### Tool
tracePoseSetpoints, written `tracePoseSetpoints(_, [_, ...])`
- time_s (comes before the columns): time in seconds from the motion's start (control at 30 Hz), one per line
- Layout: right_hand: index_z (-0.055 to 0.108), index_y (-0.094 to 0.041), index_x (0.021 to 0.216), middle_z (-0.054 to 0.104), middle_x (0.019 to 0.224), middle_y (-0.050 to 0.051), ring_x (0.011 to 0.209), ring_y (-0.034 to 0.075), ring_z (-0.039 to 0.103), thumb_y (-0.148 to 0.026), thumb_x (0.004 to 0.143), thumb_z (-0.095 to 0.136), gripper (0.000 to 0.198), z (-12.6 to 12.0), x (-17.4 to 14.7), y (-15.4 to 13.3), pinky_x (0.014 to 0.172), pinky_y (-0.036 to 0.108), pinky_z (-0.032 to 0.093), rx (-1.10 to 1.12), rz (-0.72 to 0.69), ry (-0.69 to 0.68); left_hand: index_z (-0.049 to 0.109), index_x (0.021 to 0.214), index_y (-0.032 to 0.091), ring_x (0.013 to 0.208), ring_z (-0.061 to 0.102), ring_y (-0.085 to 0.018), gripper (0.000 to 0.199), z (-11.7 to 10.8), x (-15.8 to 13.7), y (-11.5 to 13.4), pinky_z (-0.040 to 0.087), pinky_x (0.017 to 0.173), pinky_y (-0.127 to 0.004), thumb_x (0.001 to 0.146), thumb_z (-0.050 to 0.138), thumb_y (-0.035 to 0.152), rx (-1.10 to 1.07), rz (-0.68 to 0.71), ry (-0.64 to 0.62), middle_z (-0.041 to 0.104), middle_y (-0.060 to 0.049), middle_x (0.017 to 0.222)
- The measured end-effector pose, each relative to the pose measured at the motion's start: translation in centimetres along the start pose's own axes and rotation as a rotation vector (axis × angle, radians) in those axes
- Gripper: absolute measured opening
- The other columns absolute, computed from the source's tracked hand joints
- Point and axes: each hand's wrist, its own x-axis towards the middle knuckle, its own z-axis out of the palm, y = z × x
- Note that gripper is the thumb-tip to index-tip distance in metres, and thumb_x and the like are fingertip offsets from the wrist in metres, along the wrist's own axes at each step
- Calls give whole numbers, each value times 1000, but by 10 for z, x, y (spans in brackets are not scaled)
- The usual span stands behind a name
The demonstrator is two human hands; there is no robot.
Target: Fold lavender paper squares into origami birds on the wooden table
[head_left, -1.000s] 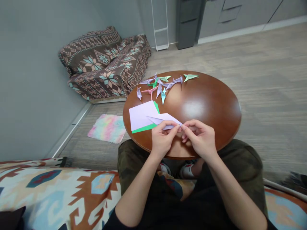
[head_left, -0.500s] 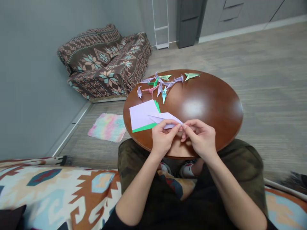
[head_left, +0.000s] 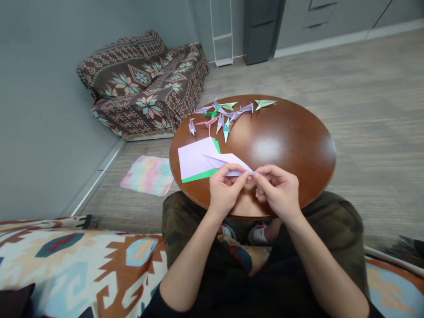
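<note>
A folded piece of lavender origami paper is held above the near edge of the round table, its long point aimed left. My left hand pinches it between thumb and fingers along its lower side. At its right tip, my right hand pinches with thumb and forefinger, the two thumbs close together. Both hands partly cover the fold. Just left of it lies a lavender square sheet on top of green paper; the folded piece overlaps their right side.
Several folded paper cranes in lavender, green, pink and blue, among them a pink crane, sit at the table's far left. A pale green crane lies apart at the back. The brown table stands over my knees. A patterned sofa is beyond.
My right hand has shifted very slightly right, opening a little more space between the hands. The folded paper stays nearly in place; the view has moved slightly.
</note>
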Motion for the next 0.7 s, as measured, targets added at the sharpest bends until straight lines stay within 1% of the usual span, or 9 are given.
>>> tracePoseSetpoints(0.1, [71,-19,81,62,52,-4,38,11,56,-33,87,78,16,0,0,0,39,23,48,3,6,-2,68,87,17,69,77,-15,24,0,0,-2,64,70,-25,80,85,34,0,-8,4,75,-2,80])
tracePoseSetpoints(0.17, [70,-19,80,61,50,-5,38,11,56,-34,87,78,18,1,0,0,39,23,47,11,14,-5,65,96,19,68,76,-15,29,0,0,-2,64,69,-24,80,85,34,-22,-11,19,74,-1,80])
tracePoseSetpoints(0.23, [70,-19,79,60,48,-5,37,11,55,-33,87,78,18,2,0,0,40,22,47,14,30,-15,60,117,23,64,74,-14,45,1,1,-2,62,65,-24,80,85,32,-45,-22,36,73,2,76])
tracePoseSetpoints(0.3, [69,-19,78,60,47,-5,37,10,56,-32,86,77,18,3,0,0,40,21,46,10,54,-35,47,139,28,58,71,-13,69,1,1,0,59,59,-22,81,85,30,-69,-36,48,69,6,70])
tracePoseSetpoints(0.4, [70,-18,78,61,47,-4,36,11,56,-34,86,78,19,4,0,1,38,20,46,2,98,-72,30,149,31,49,64,-10,90,1,3,1,52,50,-20,79,86,30,-108,-59,66,65,10,66])
tracePoseSetpoints(0.47, [71,-18,78,61,47,-4,36,12,56,-38,85,78,22,5,1,1,36,21,45,1,123,-83,32,146,29,47,61,-10,89,0,4,-1,48,46,-18,76,88,33,-124,-93,66,65,10,66])
tracePoseSetpoints(0.5, [71,-18,79,61,47,-4,36,12,56,-39,84,79,23,5,1,1,35,21,45,2,133,-84,38,140,27,47,60,-9,84,-1,5,-1,46,45,-18,75,89,35,-126,-121,54,65,10,65])
tracePoseSetpoints(0.6, [71,-18,79,62,49,-4,37,12,56,-43,83,79,26,5,3,1,35,21,46,12,151,-77,57,103,20,47,56,-8,52,-4,8,-3,43,43,-17,71,92,40,-107,-215,-27,62,8,61])
tracePoseSetpoints(0.7, [70,-18,78,62,49,-3,37,12,56,-44,81,80,28,5,3,0,36,22,49,23,164,-80,58,75,16,43,50,-5,41,-5,8,-2,39,43,-17,73,89,44,-61,-254,-80,59,5,55])
